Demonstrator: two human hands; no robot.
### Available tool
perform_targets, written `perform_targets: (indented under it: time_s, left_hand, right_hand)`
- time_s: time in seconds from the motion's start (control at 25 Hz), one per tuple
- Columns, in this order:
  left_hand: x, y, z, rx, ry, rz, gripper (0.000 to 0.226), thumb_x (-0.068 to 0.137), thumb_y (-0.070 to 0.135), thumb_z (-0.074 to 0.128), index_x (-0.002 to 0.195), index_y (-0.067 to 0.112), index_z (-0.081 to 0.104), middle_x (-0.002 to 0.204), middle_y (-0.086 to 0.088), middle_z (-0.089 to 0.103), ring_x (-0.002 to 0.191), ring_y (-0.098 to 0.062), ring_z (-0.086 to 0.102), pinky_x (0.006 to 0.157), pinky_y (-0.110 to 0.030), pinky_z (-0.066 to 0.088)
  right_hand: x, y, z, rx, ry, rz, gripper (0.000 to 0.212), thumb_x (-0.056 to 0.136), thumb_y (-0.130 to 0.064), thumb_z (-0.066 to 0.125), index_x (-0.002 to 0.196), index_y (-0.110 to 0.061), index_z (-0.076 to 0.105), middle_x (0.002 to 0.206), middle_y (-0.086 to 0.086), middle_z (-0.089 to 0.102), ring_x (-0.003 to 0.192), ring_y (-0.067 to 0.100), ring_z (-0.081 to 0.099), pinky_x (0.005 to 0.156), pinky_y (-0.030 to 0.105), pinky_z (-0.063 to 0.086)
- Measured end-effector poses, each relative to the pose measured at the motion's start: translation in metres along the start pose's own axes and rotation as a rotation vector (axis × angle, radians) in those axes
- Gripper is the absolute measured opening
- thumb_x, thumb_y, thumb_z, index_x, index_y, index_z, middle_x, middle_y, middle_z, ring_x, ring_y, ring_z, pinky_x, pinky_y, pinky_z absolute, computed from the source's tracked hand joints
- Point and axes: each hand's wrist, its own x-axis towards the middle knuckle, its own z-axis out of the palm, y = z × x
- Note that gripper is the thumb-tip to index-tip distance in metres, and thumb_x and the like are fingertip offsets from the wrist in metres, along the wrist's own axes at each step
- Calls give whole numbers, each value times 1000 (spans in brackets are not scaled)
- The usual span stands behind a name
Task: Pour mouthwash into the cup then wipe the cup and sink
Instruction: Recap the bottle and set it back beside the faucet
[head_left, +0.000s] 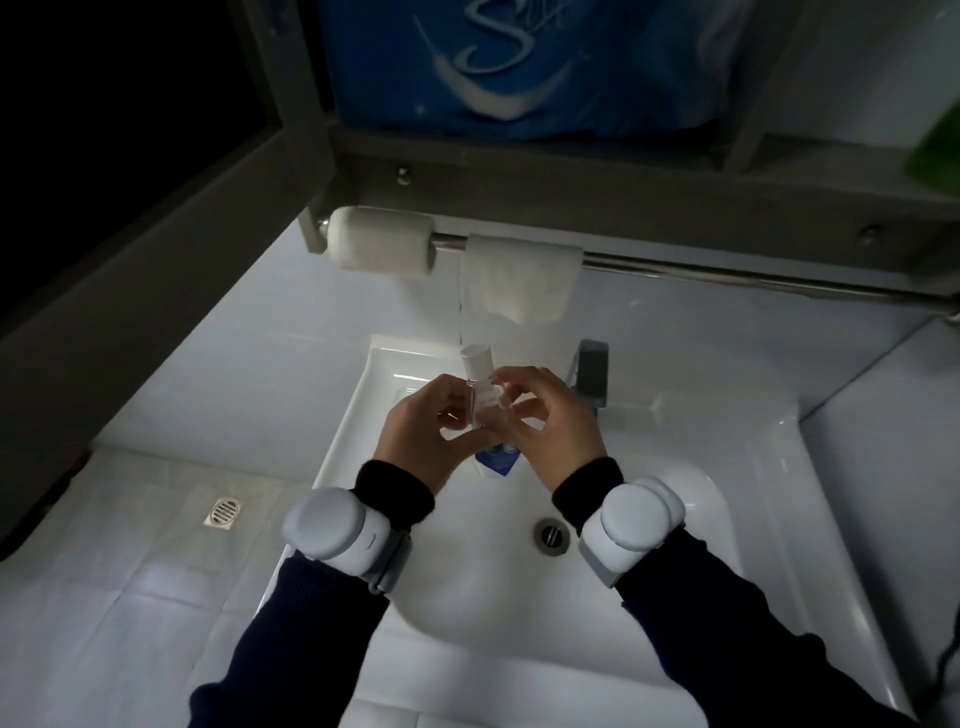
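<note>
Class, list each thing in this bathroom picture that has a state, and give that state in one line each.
Bottle: cap on, held over the sink by both hands.
Left hand: gripping the bottle.
Right hand: gripping the bottle.
Tap: no water visible.
Sink: drain unplugged.
Cloth: hanging on the rail.

Both hands meet over the back of the sink, the left hand at 9 o'clock of the small bottle and the right hand at 3 o'clock. A cup sits in the sink just under the hands, and the drain lies at 5 o'clock from it. The tap stands at 2 o'clock from the bottle, and a cloth hangs on a rail at 12 o'clock, behind the sink.
</note>
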Motion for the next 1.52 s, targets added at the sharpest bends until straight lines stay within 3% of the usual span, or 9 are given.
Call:
perform_targets:
  time_s: [0.16, 0.32, 0.4, 0.56, 0.72, 0.84, 1.08, 1.2, 1.52]
  left_hand:
    - [22, 11, 3, -81, 8, -6, 29, 66, 6, 76, 88, 11, 57, 78, -1, 66, 63, -7, 60, 63, -16, 51]
    - [36, 16, -1, -145, 59, -17, 28, 69, 2, 72, 84, 16, 54, 77, 8, 63, 58, 5, 58, 57, -8, 47]
    - [43, 17, -3, -159, 84, -10, 30, 70, 2, 72, 80, 23, 53, 77, 8, 63, 58, 5, 58, 58, -9, 48]
    - [55, 19, -4, -148, 117, -8, 26, 71, 4, 71, 89, 15, 55, 80, 7, 65, 64, 1, 59, 62, -11, 51]
    - [63, 20, -5, -133, 143, -17, 29, 70, 7, 73, 84, 25, 54, 80, 9, 65, 64, 1, 59, 62, -13, 51]
    - [67, 20, -6, -128, 147, -19, 33, 70, 6, 73, 80, 31, 52, 80, 8, 65, 64, -1, 58, 62, -13, 50]
    - [69, 24, -3, -143, 159, -27, 32, 71, 5, 72, 80, 31, 54, 81, 8, 66, 66, 1, 59, 65, -13, 51]
    - [66, 30, 1, -163, 156, -11, 35, 71, 3, 71, 80, 32, 55, 78, 8, 66, 65, 2, 60, 66, -13, 52]
    - [53, 35, 15, -301, 48, -91, 35, 63, 1, 77, 77, 22, 53, 67, 11, 70, 68, -7, 67, 67, -20, 56]
  right_hand:
    - [16, 3, -16, 14, 101, -65, 22, 86, -22, 57, 107, -16, 60, 95, -1, 60, 89, 12, 57, 78, 8, 43]
    - [41, 7, -27, -82, 252, -59, 20, 84, -22, 60, 104, -17, 58, 103, 3, 57, 73, 2, 51, 64, 2, 39]
    - [56, 5, -29, -185, 306, -159, 18, 82, -17, 62, 100, -15, 58, 109, 7, 56, 73, 8, 53, 66, 10, 41]
    - [98, -7, -34, -539, 371, -364, 30, 74, -10, 64, 103, -9, 58, 113, 15, 60, 105, 35, 49, 87, 36, 34]
    - [131, -11, -36, -789, 370, -351, 43, 74, -16, 68, 115, -14, 55, 120, 9, 60, 117, 36, 44, 94, 47, 33]
    - [145, -7, -41, -853, 326, -305, 33, 80, -21, 62, 113, -18, 59, 113, 10, 66, 118, 33, 44, 98, 44, 24]
    - [141, -6, -47, -615, 397, -478, 20, 80, -24, 58, 94, -15, 70, 86, 9, 75, 94, 33, 61, 87, 45, 41]
    - [121, -18, -51, -431, 325, -520, 30, 85, -27, 47, 99, -10, 67, 84, 16, 73, 83, 32, 63, 75, 33, 44]
    - [77, -26, -44, 146, -44, -158, 25, 95, -21, 42, 111, -12, 59, 93, 5, 65, 82, 16, 61, 76, 24, 50]
